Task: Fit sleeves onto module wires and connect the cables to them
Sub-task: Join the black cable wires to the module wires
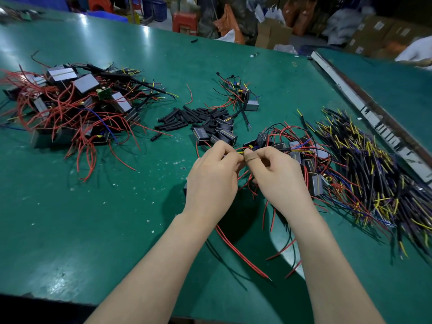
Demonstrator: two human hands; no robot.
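My left hand (214,174) and my right hand (277,174) meet over the middle of the green table (93,218). Both pinch thin wires between thumb and fingers; a short yellow wire (240,152) shows between the fingertips. A tan bandage wraps my right thumb tip. Red and black wires (236,249) hang from the hands toward me. Whether a module sits under the hands is hidden. Loose black sleeves (189,119) lie in a heap beyond the hands. A pile of black cables with yellow and blue ends (364,169) lies to the right.
A big heap of modules with red wires (70,106) fills the left side. More modules (301,157) lie just right of the hands, and one wired module (251,105) sits farther back. A metal strip (364,113) runs along the table's right edge. Boxes and bags stand behind.
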